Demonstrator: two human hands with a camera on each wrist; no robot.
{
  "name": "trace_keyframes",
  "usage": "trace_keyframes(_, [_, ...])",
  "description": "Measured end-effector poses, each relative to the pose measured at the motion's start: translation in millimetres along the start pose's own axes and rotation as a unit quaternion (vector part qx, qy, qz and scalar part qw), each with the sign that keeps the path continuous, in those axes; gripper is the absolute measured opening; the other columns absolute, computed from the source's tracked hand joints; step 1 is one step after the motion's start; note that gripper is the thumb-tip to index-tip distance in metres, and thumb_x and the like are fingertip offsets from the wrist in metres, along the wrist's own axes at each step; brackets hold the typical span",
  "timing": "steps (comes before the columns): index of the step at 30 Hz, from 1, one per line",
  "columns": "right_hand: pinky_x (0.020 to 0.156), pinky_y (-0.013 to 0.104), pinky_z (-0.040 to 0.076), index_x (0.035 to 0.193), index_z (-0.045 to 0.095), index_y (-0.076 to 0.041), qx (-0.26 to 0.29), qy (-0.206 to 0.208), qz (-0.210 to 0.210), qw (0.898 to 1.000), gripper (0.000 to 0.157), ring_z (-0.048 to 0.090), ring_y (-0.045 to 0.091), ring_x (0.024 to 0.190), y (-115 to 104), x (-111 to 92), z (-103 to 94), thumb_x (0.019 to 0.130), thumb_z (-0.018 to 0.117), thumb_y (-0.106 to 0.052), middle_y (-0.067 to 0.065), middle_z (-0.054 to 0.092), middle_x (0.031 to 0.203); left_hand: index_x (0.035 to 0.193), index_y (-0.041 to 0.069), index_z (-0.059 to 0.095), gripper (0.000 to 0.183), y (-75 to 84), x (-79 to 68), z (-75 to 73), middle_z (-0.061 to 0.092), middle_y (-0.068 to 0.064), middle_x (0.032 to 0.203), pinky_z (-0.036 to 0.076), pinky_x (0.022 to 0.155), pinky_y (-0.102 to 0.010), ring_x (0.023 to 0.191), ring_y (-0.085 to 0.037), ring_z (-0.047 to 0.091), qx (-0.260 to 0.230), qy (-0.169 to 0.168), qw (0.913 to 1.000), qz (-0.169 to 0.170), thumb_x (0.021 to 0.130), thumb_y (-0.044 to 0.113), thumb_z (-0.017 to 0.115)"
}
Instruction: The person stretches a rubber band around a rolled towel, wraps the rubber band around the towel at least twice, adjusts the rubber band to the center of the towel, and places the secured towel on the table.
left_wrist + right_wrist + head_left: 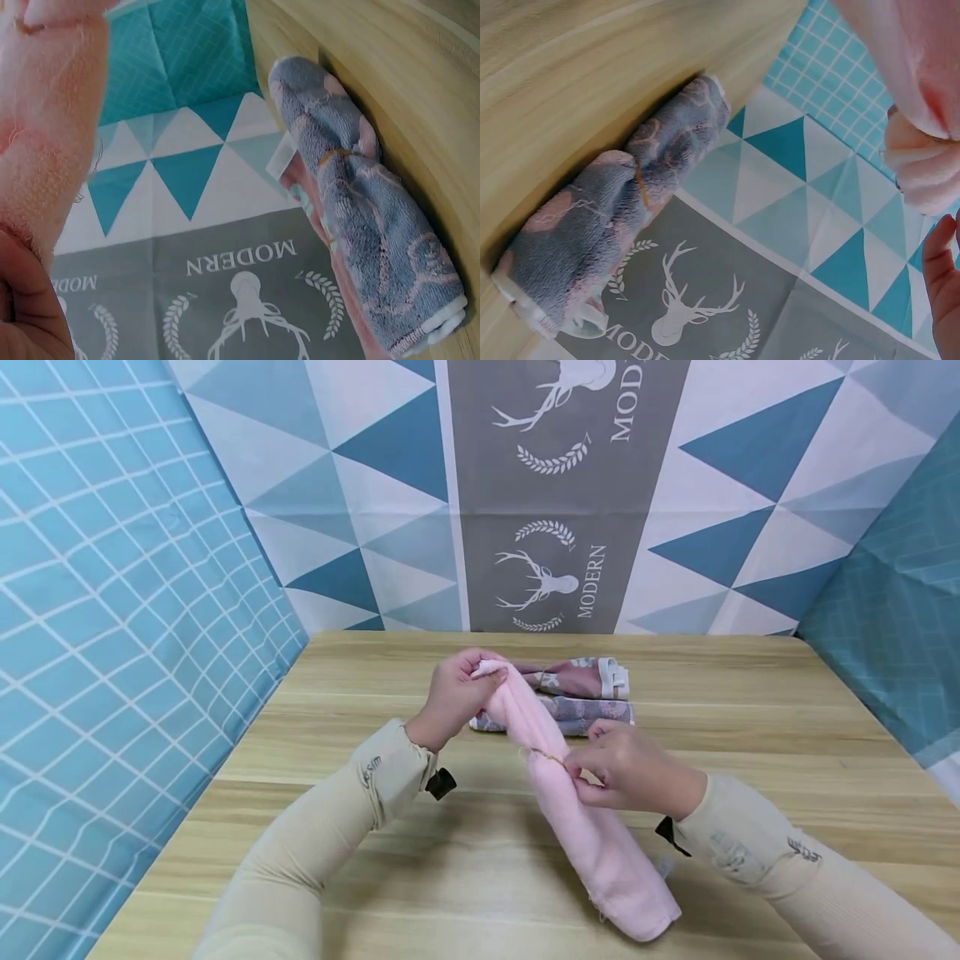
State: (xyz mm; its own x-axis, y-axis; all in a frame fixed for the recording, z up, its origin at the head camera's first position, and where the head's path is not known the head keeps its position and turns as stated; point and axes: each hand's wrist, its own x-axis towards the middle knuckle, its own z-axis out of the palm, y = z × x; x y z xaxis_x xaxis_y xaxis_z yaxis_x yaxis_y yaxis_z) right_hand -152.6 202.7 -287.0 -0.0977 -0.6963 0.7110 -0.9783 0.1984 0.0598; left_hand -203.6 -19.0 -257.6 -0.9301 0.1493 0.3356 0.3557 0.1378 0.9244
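A pink rolled towel [592, 852] slants over the table, its far end raised. My left hand [456, 697] pinches that far end between thumb and fingers. A thin brown rubber band [546, 755] circles the roll near its middle and draws it in. At the band, the curled thumb and fingers of my right hand [630, 768] pinch its right side. The left wrist view shows the pink towel [49, 127] along the left edge. In the right wrist view, part of the right hand [943, 277] appears at the right edge.
Behind the pink roll lie a blue-grey patterned rolled towel [581, 717] with a band round it and a mauve floral rolled towel [573, 678]. They rest side by side on the wooden table [750, 727]. Patterned cloths [558, 502] hang behind and at both sides.
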Motion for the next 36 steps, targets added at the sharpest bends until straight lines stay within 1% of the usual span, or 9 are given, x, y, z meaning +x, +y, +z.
trace_keyframes(8, [0.052, 0.021, 0.028, 0.07, 0.054, -0.013, -0.01, 0.012, -0.008, 1.0, 0.015, 0.031, 0.007, 0.047, 0.5, -9.6, 1.4, 0.079, 0.043, -0.007, -0.011, 0.04, 0.052, 0.094, -0.012, 0.067, 0.015, -0.6, 2.8, -8.0, 0.066, -0.01, 0.082, 0.04, 0.042, -0.019, 0.052, -0.003, 0.049, -0.001, 0.0, 0.9999, -0.015, 0.083, -0.003, 0.065])
trace_keyframes(12, [0.055, 0.02, 0.03, 0.072, 0.054, -0.013, 0.042, 0.02, 0.04, 0.998, 0.012, 0.033, 0.004, 0.046, 5.7, -16.3, 2.3, 0.077, 0.048, -0.005, -0.01, 0.037, 0.05, 0.098, -0.012, 0.065, 0.017, 0.7, 5.1, -14.1, 0.064, -0.004, 0.079, 0.039, 0.042, -0.021, 0.051, -0.006, 0.048, -0.013, -0.068, 0.9972, -0.028, 0.084, -0.002, 0.064])
trace_keyframes(15, [0.055, 0.016, 0.036, 0.077, 0.058, -0.009, 0.132, 0.015, 0.098, 0.986, 0.014, 0.043, 0.004, 0.051, 9.7, -21.1, 0.4, 0.089, 0.051, -0.006, -0.005, 0.048, 0.056, 0.099, -0.01, 0.065, 0.017, 1.0, 7.9, -22.6, 0.065, -0.008, 0.083, 0.044, 0.052, -0.023, 0.062, -0.009, 0.052, 0.011, -0.136, 0.9904, 0.023, 0.085, -0.001, 0.064])
trace_keyframes(18, [0.053, 0.014, 0.043, 0.083, 0.059, -0.002, 0.209, 0.01, 0.147, 0.967, 0.015, 0.052, 0.002, 0.061, 13.1, -23.5, -3.7, 0.095, 0.055, -0.01, 0.002, 0.058, 0.065, 0.099, -0.007, 0.066, 0.017, 2.0, 8.7, -32.6, 0.067, -0.013, 0.09, 0.046, 0.066, -0.026, 0.074, -0.013, 0.056, 0.091, -0.168, 0.9717, 0.139, 0.085, 0.003, 0.066])
trace_keyframes(22, [0.061, 0.014, 0.049, 0.086, 0.058, 0.008, 0.286, 0.014, 0.248, 0.925, 0.005, 0.057, -0.002, 0.073, 14.8, -24.5, -11.6, 0.09, 0.056, 0.008, -0.002, 0.064, 0.076, 0.107, -0.006, 0.063, 0.041, 0.9, 9.4, -43.2, 0.067, -0.017, 0.099, 0.048, 0.073, -0.031, 0.082, -0.021, 0.058, 0.18, -0.188, 0.915, 0.308, 0.073, 0.009, 0.08])
trace_keyframes(25, [0.069, 0.015, 0.05, 0.091, 0.056, 0.016, 0.339, 0.007, 0.353, 0.872, 0.005, 0.059, -0.002, 0.08, 14.9, -27.1, -17.7, 0.088, 0.052, 0.014, -0.01, 0.065, 0.085, 0.111, -0.004, 0.056, 0.068, -1.0, 10.6, -46.7, 0.063, -0.019, 0.101, 0.052, 0.076, -0.036, 0.087, -0.028, 0.06, 0.232, -0.201, 0.8439, 0.44, 0.059, 0.022, 0.091])
trace_keyframes(29, [0.075, 0.017, 0.05, 0.101, 0.054, 0.019, 0.375, -0.044, 0.448, 0.81, 0.016, 0.06, 0.001, 0.084, 16.0, -33.6, -22.1, 0.094, 0.048, 0.005, -0.012, 0.065, 0.09, 0.109, 0.005, 0.052, 0.074, 0.6, 9.3, -44.2, 0.063, -0.02, 0.1, 0.055, 0.076, -0.041, 0.088, -0.033, 0.063, 0.31, -0.158, 0.7449, 0.569, 0.055, 0.035, 0.093])
trace_keyframes(31, [0.078, 0.019, 0.05, 0.102, 0.053, 0.019, 0.395, -0.068, 0.455, 0.795, 0.02, 0.06, 0.002, 0.086, 16.6, -35.9, -22.4, 0.096, 0.048, 0.001, -0.01, 0.066, 0.091, 0.107, 0.008, 0.055, 0.067, 2.0, 8.1, -41.3, 0.064, -0.021, 0.102, 0.056, 0.076, -0.042, 0.088, -0.034, 0.065, 0.326, -0.147, 0.7221, 0.592, 0.058, 0.035, 0.092])
trace_keyframes(36, [0.079, 0.02, 0.051, 0.103, 0.061, 0.001, 0.463, -0.085, 0.406, 0.783, 0.016, 0.061, 0.003, 0.089, 18.8, -40.4, -19.4, 0.097, 0.045, 0.002, -0.009, 0.067, 0.095, 0.11, 0.015, 0.064, 0.052, 0.8, 4.1, -36.4, 0.06, -0.022, 0.114, 0.055, 0.078, -0.041, 0.101, -0.036, 0.062, 0.34, -0.198, 0.6966, 0.6, 0.066, 0.027, 0.087])
